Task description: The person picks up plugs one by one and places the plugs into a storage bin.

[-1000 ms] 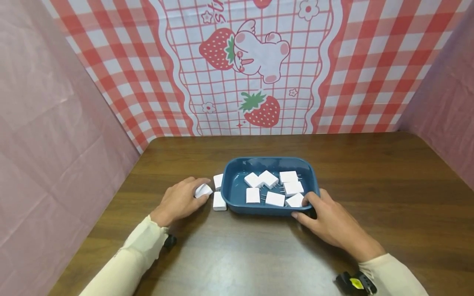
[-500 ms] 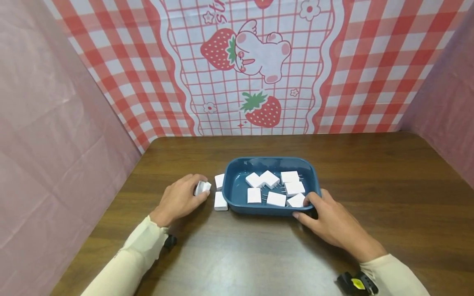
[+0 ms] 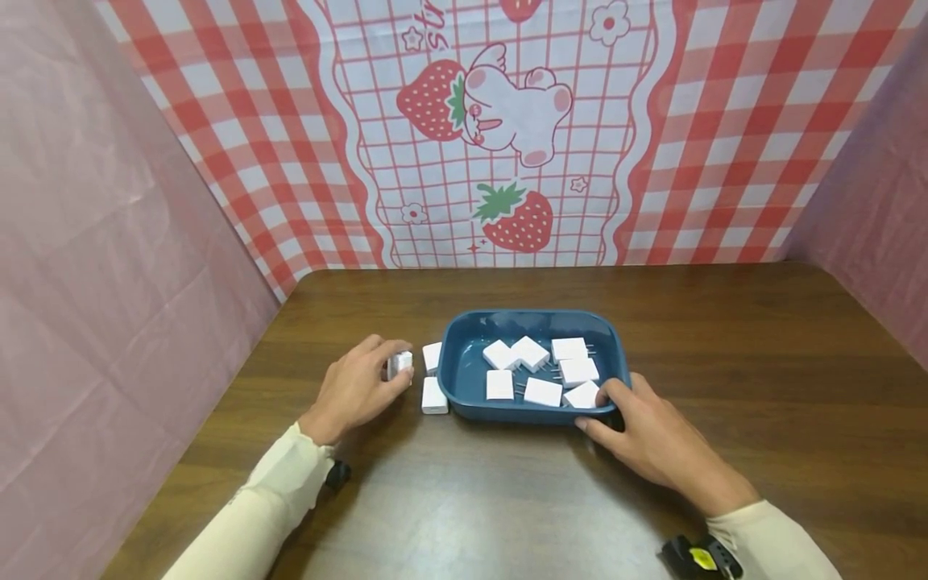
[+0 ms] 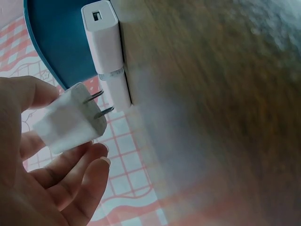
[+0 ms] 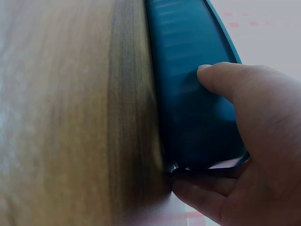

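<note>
My left hand (image 3: pixel 355 391) pinches a white plug-in charger (image 4: pixel 70 120) between thumb and fingers, left of the blue tray (image 3: pixel 507 414). In the left wrist view its two metal prongs point away from the palm, toward the tray side. Two more white chargers sit on the table against the tray's left end, the nearer charger (image 3: pixel 435 396) showing a USB port in the left wrist view. At the tray's front right corner, my right hand (image 3: pixel 648 435) grips the rim, thumb on the outer wall. Inside lie several white chargers, one charger (image 3: pixel 582 395) right by the right fingers.
The brown wooden table (image 3: pixel 464 499) extends around the tray on all sides. Behind it hangs a red checked strawberry cloth (image 3: pixel 507 145), with a pink cloth (image 3: pixel 109 282) on the left and another at the right.
The charger in my left hand has turned between the fingers, and the left fingers have shifted slightly around it. My right hand keeps its grip on the tray, which has stayed in place.
</note>
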The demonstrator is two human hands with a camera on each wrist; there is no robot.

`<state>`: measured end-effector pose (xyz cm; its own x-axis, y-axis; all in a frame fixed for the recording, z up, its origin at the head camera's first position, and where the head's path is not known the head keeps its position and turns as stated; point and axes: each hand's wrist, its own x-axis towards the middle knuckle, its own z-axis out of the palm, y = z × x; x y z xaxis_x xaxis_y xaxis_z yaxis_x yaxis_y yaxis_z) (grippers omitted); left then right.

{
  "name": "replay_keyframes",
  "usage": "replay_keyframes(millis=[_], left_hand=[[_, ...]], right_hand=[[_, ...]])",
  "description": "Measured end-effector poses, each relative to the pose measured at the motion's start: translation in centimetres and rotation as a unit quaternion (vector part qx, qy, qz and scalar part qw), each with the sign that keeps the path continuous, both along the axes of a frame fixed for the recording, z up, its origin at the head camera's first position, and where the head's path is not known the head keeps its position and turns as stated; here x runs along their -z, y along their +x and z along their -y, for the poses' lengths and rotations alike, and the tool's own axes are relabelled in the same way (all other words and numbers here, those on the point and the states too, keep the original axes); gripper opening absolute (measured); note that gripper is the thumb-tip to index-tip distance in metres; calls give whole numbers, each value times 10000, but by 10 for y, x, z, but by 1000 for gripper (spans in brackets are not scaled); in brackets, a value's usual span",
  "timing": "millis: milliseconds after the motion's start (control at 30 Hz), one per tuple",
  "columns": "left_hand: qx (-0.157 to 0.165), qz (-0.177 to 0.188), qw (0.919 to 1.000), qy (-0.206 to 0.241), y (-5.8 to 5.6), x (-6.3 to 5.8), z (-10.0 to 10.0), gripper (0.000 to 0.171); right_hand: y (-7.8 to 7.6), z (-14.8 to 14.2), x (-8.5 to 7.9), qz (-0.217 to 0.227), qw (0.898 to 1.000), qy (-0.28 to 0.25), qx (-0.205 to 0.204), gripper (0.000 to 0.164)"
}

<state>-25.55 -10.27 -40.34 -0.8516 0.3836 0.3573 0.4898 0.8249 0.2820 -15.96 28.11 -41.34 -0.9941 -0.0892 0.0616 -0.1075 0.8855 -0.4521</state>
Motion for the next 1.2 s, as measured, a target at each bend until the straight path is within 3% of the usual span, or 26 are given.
replay_keyframes(millis=[200,433,667,867,1200], left_hand=[[-170,173,9993,279,-2,1,-1,32],[-392,164,9986,306,-2,-1,2,27],[-539,109,9976,413,0,-3,5,29],[-773,229,9954,514,1,-7,6,30],[-889,408,9933,612,2,-6,7,31]], right_hand=[[0,0,1,-27,10000,35,4,41],[0,-1,0,7,10000,19,-14,43],[0,0,0,-6,10000,9,-40,43],[-1,0,-1,79,10000,4,-21,43],[-2,0,-1,223,9998,-6,9,45]])
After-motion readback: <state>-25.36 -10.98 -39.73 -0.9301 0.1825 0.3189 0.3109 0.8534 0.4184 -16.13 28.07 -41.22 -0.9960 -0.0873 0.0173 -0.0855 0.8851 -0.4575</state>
